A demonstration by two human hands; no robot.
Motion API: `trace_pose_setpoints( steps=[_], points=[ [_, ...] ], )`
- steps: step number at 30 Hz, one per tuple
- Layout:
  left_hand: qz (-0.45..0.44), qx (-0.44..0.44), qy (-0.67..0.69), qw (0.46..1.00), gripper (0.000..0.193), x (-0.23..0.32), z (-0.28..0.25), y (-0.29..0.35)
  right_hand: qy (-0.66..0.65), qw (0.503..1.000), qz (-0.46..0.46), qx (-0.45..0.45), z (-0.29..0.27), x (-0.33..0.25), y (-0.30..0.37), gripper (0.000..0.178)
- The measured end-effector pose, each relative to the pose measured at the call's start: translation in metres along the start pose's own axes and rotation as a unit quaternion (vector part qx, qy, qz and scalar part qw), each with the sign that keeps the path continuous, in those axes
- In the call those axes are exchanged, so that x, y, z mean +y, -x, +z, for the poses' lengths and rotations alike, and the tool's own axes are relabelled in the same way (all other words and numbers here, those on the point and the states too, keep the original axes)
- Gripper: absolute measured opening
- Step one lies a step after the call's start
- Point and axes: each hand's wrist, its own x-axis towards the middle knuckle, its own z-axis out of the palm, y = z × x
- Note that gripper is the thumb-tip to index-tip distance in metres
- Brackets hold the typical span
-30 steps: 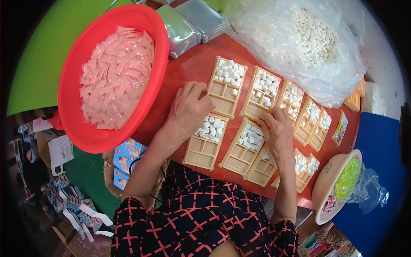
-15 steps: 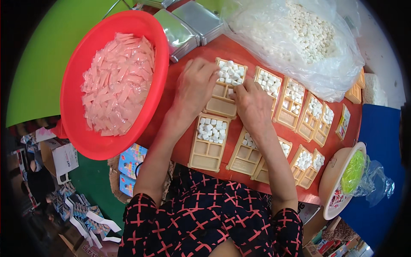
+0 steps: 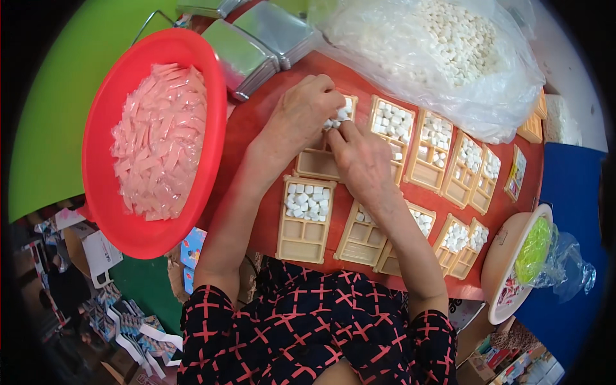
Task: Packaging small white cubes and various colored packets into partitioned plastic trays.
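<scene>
My left hand (image 3: 303, 110) is curled over the top compartment of a tan divided tray (image 3: 319, 165). Small white marshmallow-like pieces (image 3: 340, 115) show beneath its fingers. From the right, my right hand (image 3: 360, 157) reaches over the same tray, its fingers bent and drawn together at the lower edge of those pieces. Both sets of fingertips are partly hidden, so anything in them cannot be made out. Just nearer to me lies another tan tray (image 3: 303, 250), white pieces in its top section and its lower sections bare.
More part-filled trays (image 3: 427, 174) stand in two rows to the right on the red table (image 3: 256, 232). A red basin (image 3: 217, 128) of pink wrapped strips is left. Behind are stacked clear lids (image 3: 240, 54) and a plastic bag (image 3: 385, 48) of white pieces. A pale basin (image 3: 493, 256) sits right.
My left hand's fingers have curled further over the white pieces, and my right hand stays close beside them. The whole view has shifted slightly.
</scene>
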Motion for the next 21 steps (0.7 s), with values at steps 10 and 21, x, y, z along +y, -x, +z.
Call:
trace_pose_setpoints(
  steps=[10, 21],
  points=[
    [-0.066, -0.050, 0.057, 0.995, 0.012, -0.003, -0.011, -0.006, -0.237, 0.931, 0.252, 0.114, -0.032, 0.045, 0.041, 0.013],
    [-0.060, -0.096, 0.055, 0.992, 0.011, -0.007, -0.015, -0.007, -0.158, 0.948, 0.272, 0.054, -0.046, 0.053, 0.057, 0.009]
  ],
)
